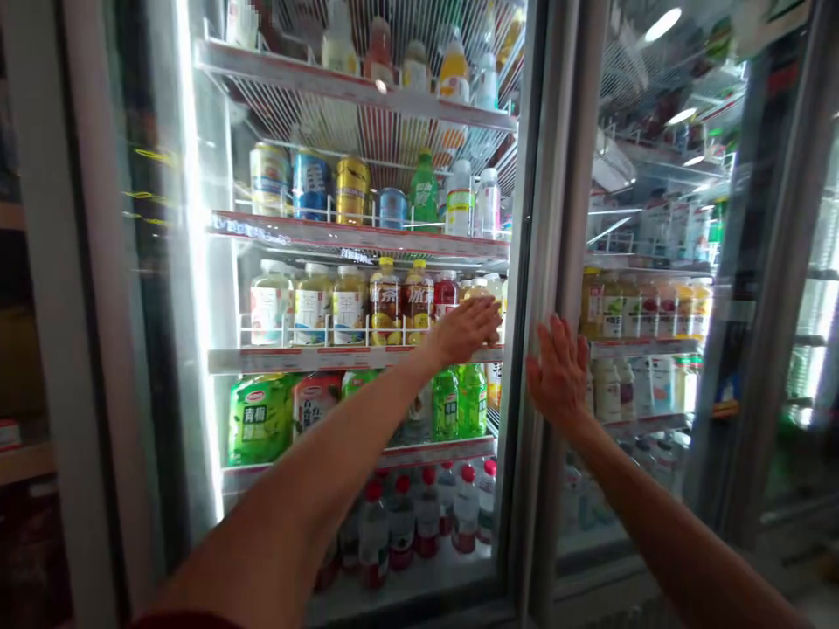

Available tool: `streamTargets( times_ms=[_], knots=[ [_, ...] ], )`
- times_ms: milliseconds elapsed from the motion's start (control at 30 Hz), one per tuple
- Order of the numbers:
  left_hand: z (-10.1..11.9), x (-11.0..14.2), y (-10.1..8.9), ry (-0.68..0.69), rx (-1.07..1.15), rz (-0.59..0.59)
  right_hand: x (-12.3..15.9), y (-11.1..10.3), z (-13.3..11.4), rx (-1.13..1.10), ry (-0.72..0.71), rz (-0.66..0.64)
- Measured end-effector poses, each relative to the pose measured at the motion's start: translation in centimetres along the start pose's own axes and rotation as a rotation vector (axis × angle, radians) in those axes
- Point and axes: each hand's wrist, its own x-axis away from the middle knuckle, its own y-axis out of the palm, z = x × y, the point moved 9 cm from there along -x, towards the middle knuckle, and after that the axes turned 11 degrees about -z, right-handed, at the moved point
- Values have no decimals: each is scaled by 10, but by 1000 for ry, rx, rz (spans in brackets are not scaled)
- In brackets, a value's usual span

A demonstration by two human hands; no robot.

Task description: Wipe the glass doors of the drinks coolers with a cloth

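My left hand (pixel 464 330) is stretched out flat, fingers extended and palm turned down or away, in front of the right end of the middle shelf (pixel 294 359). Nothing shows in it. Close by are brown iced tea bottles (pixel 385 301) with yellow caps and a dark red bottle (pixel 447 293); the hand partly covers the bottles at the end. I cannot tell whether it touches the glass. My right hand (pixel 560 371) lies against the metal door frame (pixel 547 218), fingers up and flat, holding nothing.
Cans (pixel 312 183) and a green bottle (pixel 424 188) stand on the shelf above. Below are green pouches (pixel 260 419), green bottles (pixel 472 400) and, lowest, red-capped bottles (pixel 374 533). Another glass door (pixel 642 498) with drinks behind it is at right.
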Motion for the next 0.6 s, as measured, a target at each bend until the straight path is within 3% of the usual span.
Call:
streamTargets(
  times_ms=[67, 133, 267, 333, 400, 533, 600],
  knots=[
    [-16, -17, -2, -145, 11, 34, 2, -5, 6, 3, 8, 6],
    [-1, -20, 8, -179, 33, 25, 4, -10, 13, 11, 17, 15],
    [102, 17, 48, 144, 75, -123, 11, -17, 28, 13, 52, 23],
    [133, 40, 58, 297, 91, -176, 15, -18, 33, 4, 61, 15],
    [126, 47, 54, 325, 97, -188, 16, -19, 34, -4, 59, 7],
    [45, 39, 24, -70, 46, -99, 14, -18, 28, -25, 58, 4],
    [41, 53, 18, -101, 21, -108, 13, -16, 20, -35, 56, 1]
  ],
)
